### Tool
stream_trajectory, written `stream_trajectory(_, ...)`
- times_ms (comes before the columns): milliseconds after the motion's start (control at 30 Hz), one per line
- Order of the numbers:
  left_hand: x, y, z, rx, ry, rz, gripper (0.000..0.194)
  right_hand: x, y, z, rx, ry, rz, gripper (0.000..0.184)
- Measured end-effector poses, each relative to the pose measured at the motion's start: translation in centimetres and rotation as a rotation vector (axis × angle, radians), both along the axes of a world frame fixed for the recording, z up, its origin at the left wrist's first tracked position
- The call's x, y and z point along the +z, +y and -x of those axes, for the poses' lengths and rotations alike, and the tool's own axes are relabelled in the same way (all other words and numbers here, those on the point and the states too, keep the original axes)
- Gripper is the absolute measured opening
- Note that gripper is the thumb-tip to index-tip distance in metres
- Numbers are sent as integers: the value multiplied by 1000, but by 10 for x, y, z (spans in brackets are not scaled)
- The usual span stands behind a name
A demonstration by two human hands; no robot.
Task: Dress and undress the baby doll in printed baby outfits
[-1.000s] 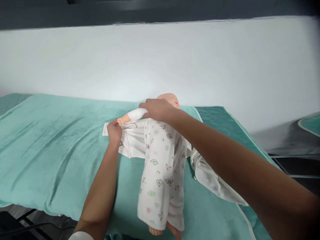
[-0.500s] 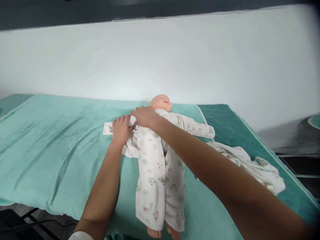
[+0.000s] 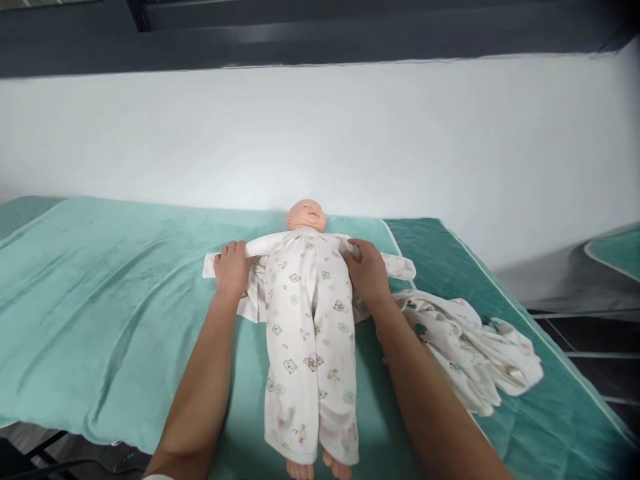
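Observation:
A baby doll (image 3: pixel 306 216) lies on its back, head toward the wall and bare feet toward me. It is dressed in a white printed top and white printed trousers (image 3: pixel 293 333). My left hand (image 3: pixel 233 270) is closed around the top's left-side sleeve (image 3: pixel 209 265), whose cuff sticks out past my fingers. On the other side, my right hand (image 3: pixel 369 272) pinches the top near the shoulder, thumb toward the doll's chest. The right-side sleeve (image 3: pixel 399 267) stretches out beyond that hand. My fingers partly hide the cloth they hold.
Crumpled white printed clothing (image 3: pixel 470 350) lies to the right, on a darker green quilted cover (image 3: pixel 555 400). A light green sheet (image 3: pixel 100 293) is spread under the doll. The white wall (image 3: pixel 320 133) rises behind the bed. A dark cable runs low at the left.
My right hand has moved from the left-side shoulder across the doll to the right-side shoulder. My left hand stays on the sleeve. The view has tilted up slightly.

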State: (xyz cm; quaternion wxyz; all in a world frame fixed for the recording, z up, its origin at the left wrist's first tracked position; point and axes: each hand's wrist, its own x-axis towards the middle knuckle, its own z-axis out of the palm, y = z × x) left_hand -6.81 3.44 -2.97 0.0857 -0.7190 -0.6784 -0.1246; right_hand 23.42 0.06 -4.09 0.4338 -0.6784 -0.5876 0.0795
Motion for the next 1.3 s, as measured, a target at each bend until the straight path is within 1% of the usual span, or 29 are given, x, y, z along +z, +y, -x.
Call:
stream_trajectory(100,1,0,6,32,7,-2,33,-13,0,-2,14,-140,-1,40)
stream_trajectory(233,0,1,8,17,-21,19,39,-15,-2,-2,4,-244,42,43)
stream_trajectory(333,-2,3,9,17,-97,31,46,-12,-2,-11,-6,-247,84,44)
stream_trajectory(400,-3,2,7,12,-188,20,49,-10,-1,-18,-72,-202,124,45)
stream_trajectory(433,-2,-1,4,-11,-258,-5,49,-10,-1,-21,-118,-176,150,44)
stream_trajectory(500,4,-10,-6,-120,-447,-90,50,-8,-1,-23,-191,-144,198,43)
stream_trajectory(567,16,-23,-26,-304,-640,-169,49,-7,-1,-22,-207,-137,221,41)
stream_trajectory(600,24,-29,-38,-403,-702,-178,46,-7,-1,-21,-207,-135,226,39)
stream_trajectory(633,32,-34,-52,-501,-722,-161,41,-6,-1,-20,-210,-133,229,38)
stream_trajectory(667,41,-38,-67,-583,-699,-116,38,-6,-1,-18,-216,-131,234,36)
stream_trajectory(700,51,-39,-82,-644,-633,-57,35,-7,0,-17,-220,-129,241,35)
stream_trajectory(733,59,-37,-97,-695,-527,-4,32,-7,0,-16,-224,-127,250,34)
stream_trajectory(767,67,-33,-112,-724,-410,38,31,-7,0,-16,-225,-125,258,33)
stream_trajectory(833,80,-20,-140,-737,-192,138,31,-8,0,-16,-223,-123,270,32)
stream_trajectory(900,86,-5,-166,-748,12,273,31,-7,-1,-18,-216,-125,281,31)
stream_trajectory(967,86,8,-187,-750,189,380,30,-6,-2,-19,-202,-129,291,31)
stream_trajectory(1000,85,13,-197,-748,258,401,30,-5,-2,-20,-193,-129,296,32)
stream_trajectory(1067,79,18,-212,-750,349,394,30,-5,-2,-22,-176,-126,299,32)
stream_trajectory(1167,68,23,-227,-748,402,391,31,-4,0,-24,-169,-122,291,30)
stream_trajectory(1300,57,34,-240,-725,427,450,32,-4,0,-24,-166,-132,284,30)
